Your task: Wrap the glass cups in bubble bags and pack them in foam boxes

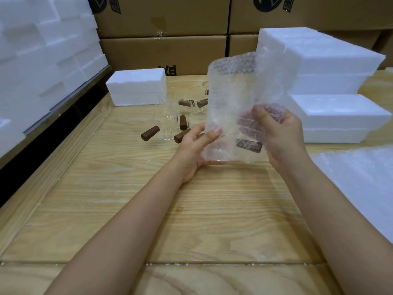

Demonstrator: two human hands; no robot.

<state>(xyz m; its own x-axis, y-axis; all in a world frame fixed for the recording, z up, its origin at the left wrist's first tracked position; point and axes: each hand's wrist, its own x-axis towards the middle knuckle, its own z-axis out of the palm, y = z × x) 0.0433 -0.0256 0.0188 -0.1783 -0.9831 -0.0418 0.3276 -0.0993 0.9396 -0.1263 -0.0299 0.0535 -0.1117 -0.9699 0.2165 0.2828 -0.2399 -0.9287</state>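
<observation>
Now, both hands, left (196, 143) and right (278, 133), gripping clear bubble-wrap bag (231, 107) holding brown-handled glass cup (248, 145); fold top snugly

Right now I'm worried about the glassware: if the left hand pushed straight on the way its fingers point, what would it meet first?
The bubble bag, which the left hand already holds at its lower edge; nothing else lies between.

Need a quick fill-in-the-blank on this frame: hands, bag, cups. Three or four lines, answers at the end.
1. Both hands hold up a clear ____ bag.
2. The brown handle seen through the bag shows a ____ is inside it.
3. The unwrapped glass cups stand on the ____ table.
4. The single foam box sits to the ____ of those cups.

Answers: bubble; cup; wooden; left
</observation>
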